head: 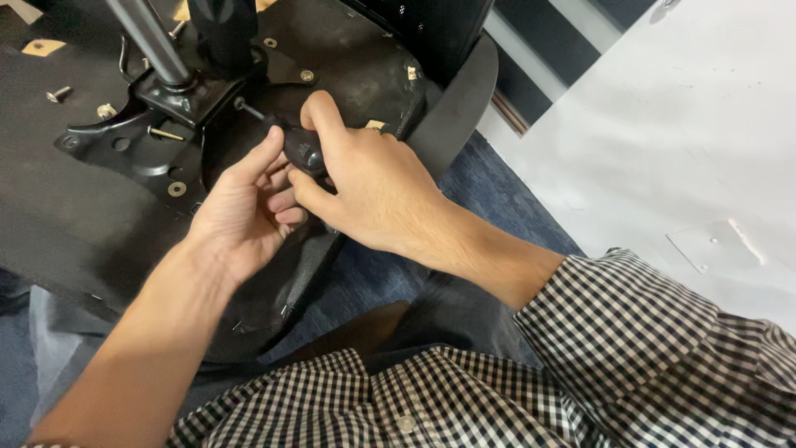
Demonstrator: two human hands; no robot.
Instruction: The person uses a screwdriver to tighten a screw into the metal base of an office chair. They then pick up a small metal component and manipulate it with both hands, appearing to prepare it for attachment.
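The right hand [377, 187] is clenched around the rounded black handle of a screwdriver [303, 149], whose thin metal shaft runs up and left to a bolt [240, 104] at the edge of the black metal mounting plate [137, 149] on the underside of an upturned black office chair seat [75, 224]. The left hand [245, 211] cups loosely beside the handle, its fingers touching it and steadying it rather than gripping hard. The grey steel column [153, 41] stands in the plate's centre. Judging by how things lie, the fastening work is only partway: one silver screw [58, 94] lies loose on the seat underside, a brass-coloured bolt [166, 133] sticks out of the plate unseated, and at least one plate hole [176, 188] looks bare.
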